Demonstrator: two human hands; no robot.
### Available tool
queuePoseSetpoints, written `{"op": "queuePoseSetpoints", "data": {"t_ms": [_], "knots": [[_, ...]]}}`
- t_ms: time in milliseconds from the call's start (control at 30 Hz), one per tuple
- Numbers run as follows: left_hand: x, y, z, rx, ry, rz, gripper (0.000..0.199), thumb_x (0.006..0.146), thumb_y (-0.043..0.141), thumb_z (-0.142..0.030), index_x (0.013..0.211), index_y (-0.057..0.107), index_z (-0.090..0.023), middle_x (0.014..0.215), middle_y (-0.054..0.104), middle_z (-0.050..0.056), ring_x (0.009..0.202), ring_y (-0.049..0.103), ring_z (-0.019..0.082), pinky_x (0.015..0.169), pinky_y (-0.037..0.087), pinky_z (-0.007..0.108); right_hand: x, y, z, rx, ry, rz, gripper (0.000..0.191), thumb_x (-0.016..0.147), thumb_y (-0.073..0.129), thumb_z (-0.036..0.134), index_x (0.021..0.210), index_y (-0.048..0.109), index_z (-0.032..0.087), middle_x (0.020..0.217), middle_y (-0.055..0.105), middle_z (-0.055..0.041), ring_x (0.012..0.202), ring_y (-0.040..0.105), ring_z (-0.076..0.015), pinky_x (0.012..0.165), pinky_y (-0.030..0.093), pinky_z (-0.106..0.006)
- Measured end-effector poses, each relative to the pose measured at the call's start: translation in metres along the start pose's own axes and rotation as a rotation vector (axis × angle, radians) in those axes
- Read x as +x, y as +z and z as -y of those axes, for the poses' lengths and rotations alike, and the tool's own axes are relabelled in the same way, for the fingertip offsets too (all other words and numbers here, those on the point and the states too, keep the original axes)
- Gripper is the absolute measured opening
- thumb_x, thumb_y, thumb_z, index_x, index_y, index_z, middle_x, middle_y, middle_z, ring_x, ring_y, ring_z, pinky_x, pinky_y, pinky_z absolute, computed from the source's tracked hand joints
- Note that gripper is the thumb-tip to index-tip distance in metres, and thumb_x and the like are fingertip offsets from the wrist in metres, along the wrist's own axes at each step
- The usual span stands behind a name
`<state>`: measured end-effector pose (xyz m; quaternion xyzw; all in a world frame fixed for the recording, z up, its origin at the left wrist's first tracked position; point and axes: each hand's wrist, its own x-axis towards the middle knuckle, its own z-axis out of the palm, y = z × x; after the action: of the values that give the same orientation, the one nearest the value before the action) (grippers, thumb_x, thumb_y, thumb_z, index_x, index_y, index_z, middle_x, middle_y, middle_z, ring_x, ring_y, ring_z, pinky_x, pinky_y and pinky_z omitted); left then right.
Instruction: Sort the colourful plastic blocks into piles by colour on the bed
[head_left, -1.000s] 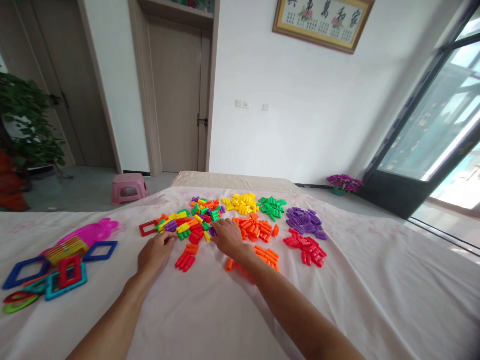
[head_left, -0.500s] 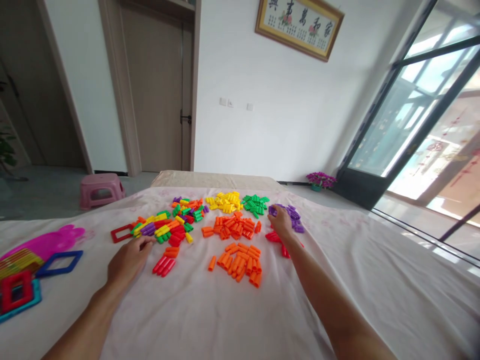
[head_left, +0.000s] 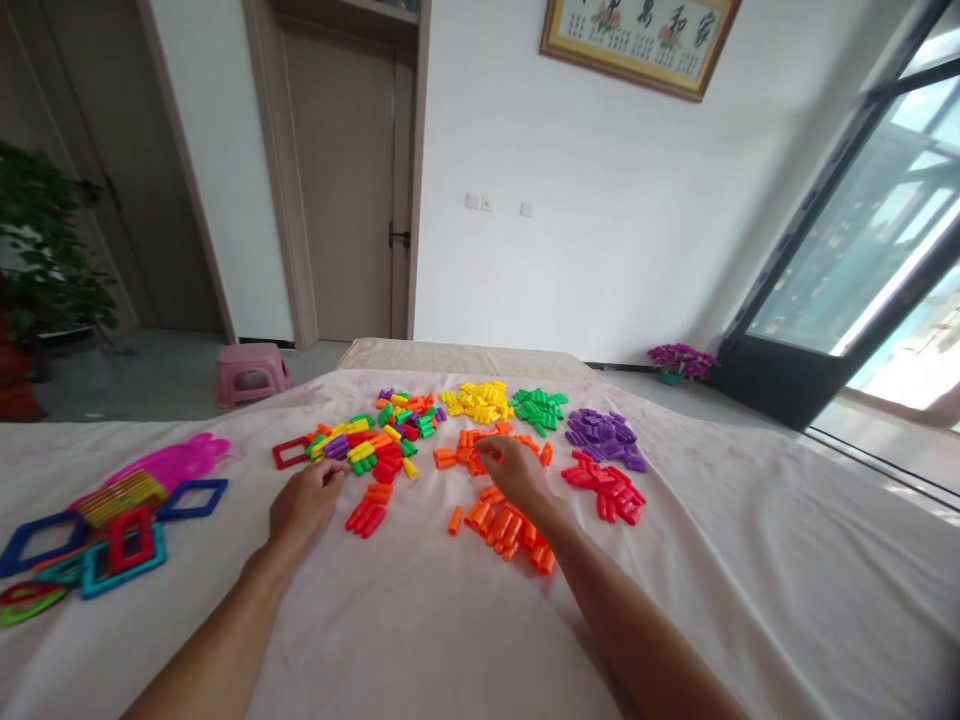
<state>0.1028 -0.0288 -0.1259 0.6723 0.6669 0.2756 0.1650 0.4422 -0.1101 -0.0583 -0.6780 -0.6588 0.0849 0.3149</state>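
Observation:
My left hand rests on the cloth at the near left edge of a mixed pile of coloured plastic building pieces. Its fingers are curled together; whatever they may hold is hidden. Over the middle of the table is my right hand, fingers loosely bent and a little apart, with no piece visible in them. It partly covers a red-orange pile and the back of an orange pile. Short rows of red pieces and orange pieces lie between my hands.
Sorted piles of yellow, green, purple and red pieces lie farther back and right. Left are a red square frame, a blue frame and a pink plastic shape. A pink stool stands beyond the table.
My right hand has moved from the purple pile left and nearer, to above the red-orange pile. My left hand stays by the mixed pile. The view has shifted left.

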Motion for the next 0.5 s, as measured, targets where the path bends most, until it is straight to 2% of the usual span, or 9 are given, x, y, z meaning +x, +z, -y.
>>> {"op": "queuePoseSetpoints", "data": {"t_ms": [100,200,333,500], "knots": [[-0.002,-0.001,-0.002,-0.006,-0.007,-0.003,0.035,0.096,0.050,-0.039,0.110,0.081,-0.029,0.122,0.081,0.001,0.106,0.072,0.022,0.077,0.046,0.028,-0.011,0.027,0.044,-0.062,-0.063,0.175,0.034,0.093,0.060,0.019,0.121,0.078,0.024,0.123,0.079,-0.0047,0.114,0.072,-0.0221,0.096,0.052,-0.031],[-0.002,-0.001,-0.003,-0.006,-0.009,-0.004,0.035,0.096,0.050,-0.038,0.110,0.080,-0.029,0.122,0.080,0.001,0.108,0.071,0.022,0.079,0.046,0.028,-0.010,0.052,0.070,-0.191,-0.110,0.247,0.042,0.095,0.061,0.019,0.134,0.072,0.024,0.131,0.076,-0.0078,0.125,0.067,-0.0248,0.100,0.050,-0.033],[-0.001,0.000,-0.002,-0.017,-0.006,0.002,0.036,0.097,0.050,-0.043,0.111,0.080,-0.029,0.123,0.080,0.002,0.107,0.071,0.022,0.077,0.045,0.029,0.002,0.078,0.085,-0.346,-0.099,0.235,0.033,0.102,0.055,0.024,0.130,0.072,0.023,0.126,0.076,-0.0111,0.120,0.067,-0.0266,0.092,0.050,-0.035],[0.000,0.001,-0.001,-0.012,-0.008,-0.002,0.035,0.096,0.051,-0.043,0.109,0.080,-0.030,0.120,0.081,0.002,0.105,0.072,0.023,0.076,0.045,0.029,0.008,0.096,0.090,-0.415,-0.112,0.253,0.027,0.105,0.051,0.026,0.116,0.076,0.022,0.120,0.077,-0.0122,0.116,0.068,-0.0254,0.090,0.050,-0.033]]}}
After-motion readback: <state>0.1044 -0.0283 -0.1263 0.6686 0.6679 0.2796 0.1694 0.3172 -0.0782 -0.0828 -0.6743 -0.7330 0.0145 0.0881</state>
